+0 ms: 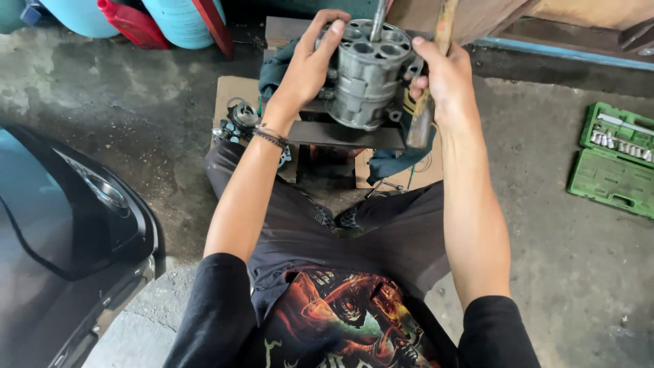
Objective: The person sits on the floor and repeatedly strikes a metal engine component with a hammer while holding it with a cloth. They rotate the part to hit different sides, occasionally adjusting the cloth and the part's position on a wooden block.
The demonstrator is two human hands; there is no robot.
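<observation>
At the far left a dark vehicle body panel (68,225) with a headlamp was seen over the concrete floor (170,136); blue drums (180,20) and a red container (133,24) were stood along the top edge. The left hand (310,65), a dark braided band at its wrist, was clasped over the upper left side of a grey metal cylinder block (364,75), the thumb laid across its top rim and the fingers wrapped around its flank; the block, ringed with round bores on its top face, was held upright above a dark metal stand (344,133), with a steel shaft (377,20) risen from its centre. Small metal parts (238,119) were laid on cardboard (228,92) just left of the stand; a blue-green cloth (392,160) was draped beneath the block. The right hand (443,75) was pressed against the right side of the block and at once closed around a wooden handle (429,102), which was held nearly upright; its head could not be seen. Well apart at the far right, an open green socket set case (613,160) was laid on the floor.
</observation>
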